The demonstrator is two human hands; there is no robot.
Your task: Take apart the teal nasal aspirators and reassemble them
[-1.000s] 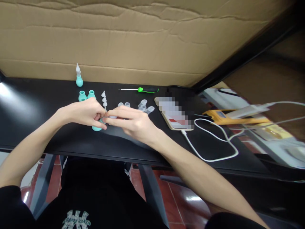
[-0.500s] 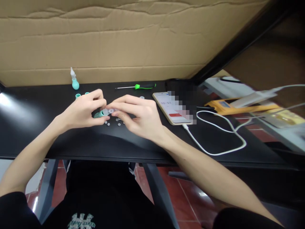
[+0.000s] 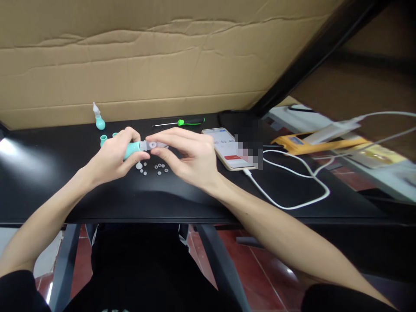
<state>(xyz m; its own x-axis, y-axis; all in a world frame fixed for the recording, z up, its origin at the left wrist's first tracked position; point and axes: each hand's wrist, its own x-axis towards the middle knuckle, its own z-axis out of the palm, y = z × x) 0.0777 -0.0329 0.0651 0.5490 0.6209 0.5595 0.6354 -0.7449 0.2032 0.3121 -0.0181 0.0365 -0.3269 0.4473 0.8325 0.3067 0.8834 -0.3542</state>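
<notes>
My left hand is closed around a teal rubber bulb, held on its side with its mouth to the right. A translucent plastic nozzle meets the bulb's mouth, and the fingers of my right hand pinch it from above and below. Beneath the hands, several small grey discs and rings lie scattered on the black table, beside a small white piece. Behind my left hand stands another teal bulb, with the rim of one more partly hidden.
A teal bulb with a white nozzle stands at the back left. Near the back lies a green and black screwdriver. To the right are a phone, its white cable and a yellow-orange tool. Cardboard rises behind.
The held bulb has turned more level and shows more between my left fingers, in line with the nozzle. The view has shifted slightly, and the white piece under the hands now shows.
</notes>
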